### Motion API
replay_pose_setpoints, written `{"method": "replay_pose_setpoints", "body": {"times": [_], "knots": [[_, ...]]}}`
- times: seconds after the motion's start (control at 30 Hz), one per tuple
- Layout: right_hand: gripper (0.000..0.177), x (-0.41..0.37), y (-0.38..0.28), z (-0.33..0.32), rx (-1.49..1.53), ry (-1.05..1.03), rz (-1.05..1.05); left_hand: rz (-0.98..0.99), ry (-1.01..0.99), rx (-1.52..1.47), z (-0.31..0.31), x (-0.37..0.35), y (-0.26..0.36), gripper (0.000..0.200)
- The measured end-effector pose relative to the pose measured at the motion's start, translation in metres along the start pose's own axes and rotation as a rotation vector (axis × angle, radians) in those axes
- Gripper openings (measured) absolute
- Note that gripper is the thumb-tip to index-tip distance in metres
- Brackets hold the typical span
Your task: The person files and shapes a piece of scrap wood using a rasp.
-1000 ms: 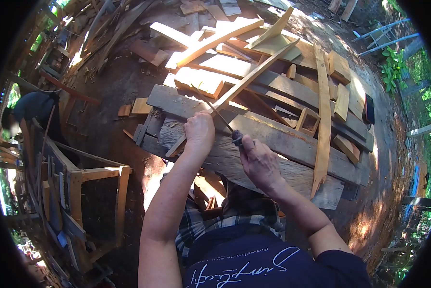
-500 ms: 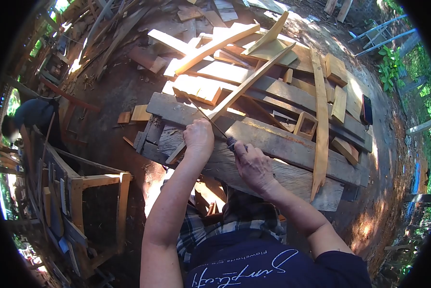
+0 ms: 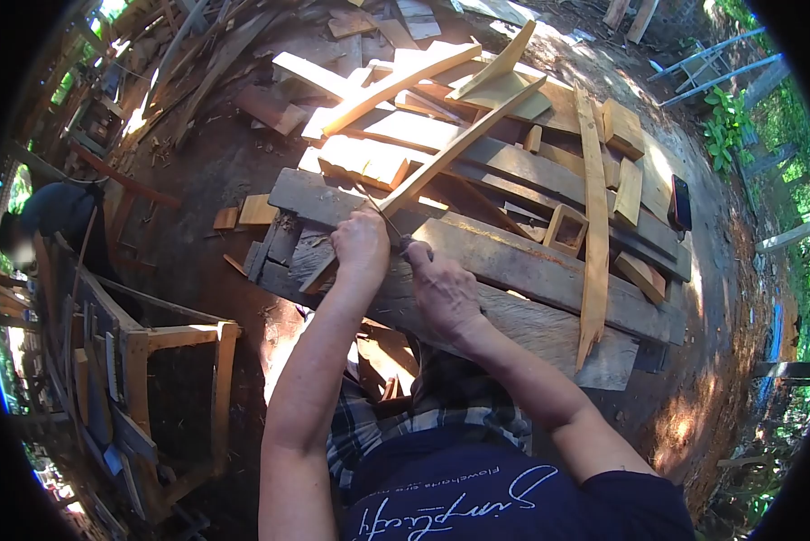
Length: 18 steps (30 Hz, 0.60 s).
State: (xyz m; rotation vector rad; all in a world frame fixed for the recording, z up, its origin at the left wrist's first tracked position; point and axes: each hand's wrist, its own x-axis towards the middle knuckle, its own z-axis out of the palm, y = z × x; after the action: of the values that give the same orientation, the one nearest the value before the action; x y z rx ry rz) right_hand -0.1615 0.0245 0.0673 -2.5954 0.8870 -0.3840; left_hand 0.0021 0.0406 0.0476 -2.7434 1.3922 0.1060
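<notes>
My left hand (image 3: 362, 245) is closed around the lower part of a long, narrow wooden strip (image 3: 468, 138), which slants up to the right across the bench. In my right hand (image 3: 445, 290) is the dark handle of a thin, rod-like metal tool (image 3: 390, 222), perhaps a file. Its shaft crosses the strip just beyond my left fist, pointing up and left. Both hands are over the near side of a rough plank bench (image 3: 549, 275), close together. My right fingers hide most of the handle.
Offcuts and boards cover the bench's far side, among them a curved piece (image 3: 400, 88), a hollow wooden box (image 3: 566, 229) and a long board (image 3: 594, 225). A phone (image 3: 680, 202) lies at the right edge. To the left are a wooden frame (image 3: 179, 337) and a person (image 3: 58, 216).
My right hand has moved up and left with the tool, bringing the handle nearer my left fist. My left hand keeps its grip on the strip. The whole view has shifted slightly.
</notes>
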Motion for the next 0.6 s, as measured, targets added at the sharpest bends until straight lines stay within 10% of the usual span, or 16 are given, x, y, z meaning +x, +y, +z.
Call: {"method": "replay_pose_setpoints", "body": {"times": [0.6], "knots": [[0.013,0.001,-0.017,-0.021,-0.102,-0.045,0.033,-0.176,0.082,0.189,0.009,0.000,0.023,0.026]]}}
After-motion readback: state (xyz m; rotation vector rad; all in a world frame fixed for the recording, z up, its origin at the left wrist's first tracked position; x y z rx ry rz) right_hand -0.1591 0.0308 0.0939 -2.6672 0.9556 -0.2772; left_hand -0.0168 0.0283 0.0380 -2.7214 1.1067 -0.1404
